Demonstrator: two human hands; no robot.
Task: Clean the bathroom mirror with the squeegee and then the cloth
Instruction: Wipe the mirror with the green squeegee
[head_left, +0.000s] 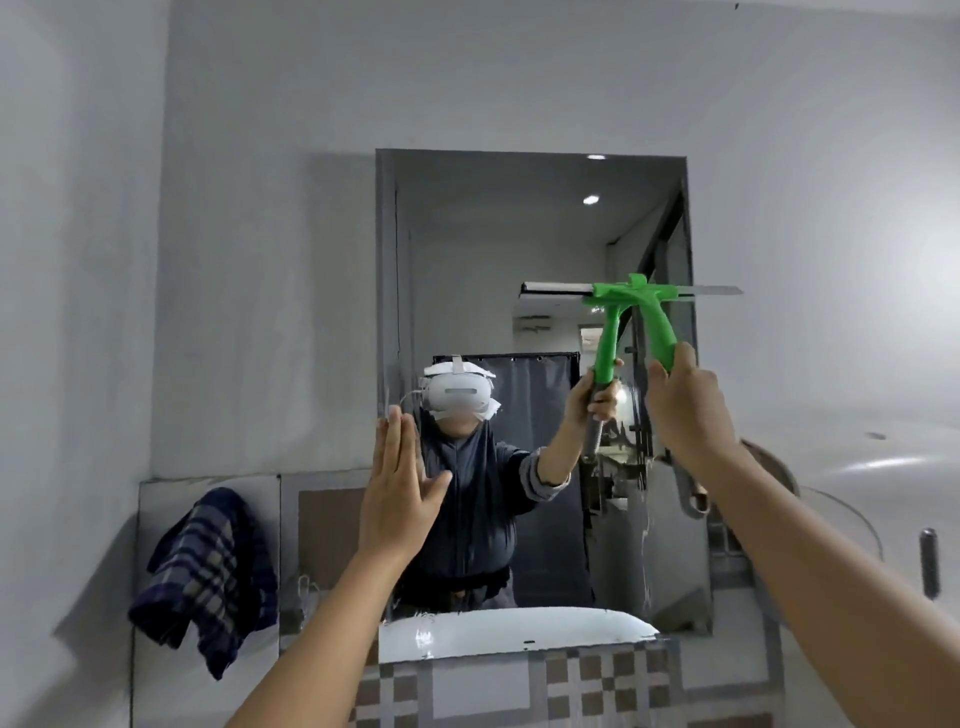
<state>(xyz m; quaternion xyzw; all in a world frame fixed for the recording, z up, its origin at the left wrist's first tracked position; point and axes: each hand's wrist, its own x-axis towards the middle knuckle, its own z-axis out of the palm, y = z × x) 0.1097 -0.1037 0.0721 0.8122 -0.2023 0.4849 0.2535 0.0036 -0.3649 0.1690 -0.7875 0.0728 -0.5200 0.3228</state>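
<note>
The mirror (498, 249) hangs on the grey wall ahead and reflects a person wearing a white headset. My right hand (685, 405) is shut on the handle of a green squeegee (655, 317). Its blade lies level against the glass at the mirror's right side, about mid-height, and its right end reaches past the mirror's edge. My left hand (397, 493) is open, fingers straight up, flat at the mirror's lower left edge. A dark blue checked cloth (208, 571) hangs at the lower left, apart from both hands.
Below the mirror runs a ledge with brown and white checked tiles (597, 680). The white basin shows reflected at the mirror's bottom (514, 631). A curved glass shelf (852, 519) with a dark upright item (930, 569) juts out at the right.
</note>
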